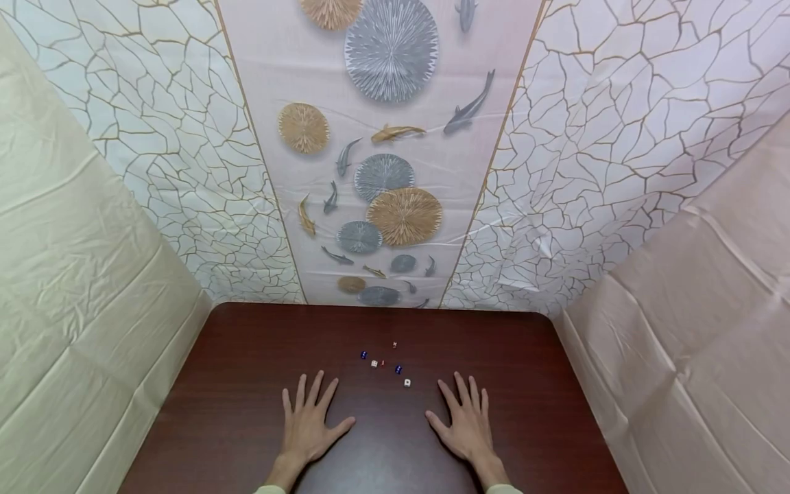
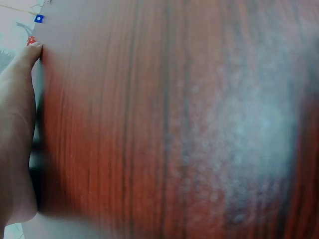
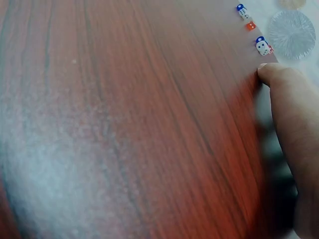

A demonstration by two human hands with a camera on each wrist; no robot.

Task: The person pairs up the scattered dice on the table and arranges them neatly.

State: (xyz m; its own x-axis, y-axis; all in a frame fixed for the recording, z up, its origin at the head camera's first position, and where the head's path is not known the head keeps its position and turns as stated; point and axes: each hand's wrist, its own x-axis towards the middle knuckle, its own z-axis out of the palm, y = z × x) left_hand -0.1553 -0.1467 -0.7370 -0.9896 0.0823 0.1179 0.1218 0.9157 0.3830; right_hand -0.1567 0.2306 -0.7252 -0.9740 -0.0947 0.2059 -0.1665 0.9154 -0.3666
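Several small dice lie scattered beyond the hands in the head view. Among them are a blue die (image 1: 363, 355), a white die (image 1: 374, 363), a small red die (image 1: 382, 363), a second blue die (image 1: 398, 369) and a second white die (image 1: 407, 383). Farthest back sits a tiny die (image 1: 395, 344), its colour hard to make out. My left hand (image 1: 308, 425) rests on the table, fingers spread, left of the dice. To their right, my right hand (image 1: 465, 425) lies likewise with spread fingers. Neither hand touches a die. Each wrist view shows mostly the thumb.
The dark red-brown wooden table (image 1: 247, 357) has rounded far corners. Behind it hangs a patterned cloth (image 1: 395, 274) with fish and round leaves. Beige cloth walls (image 1: 697, 329) stand along both sides.
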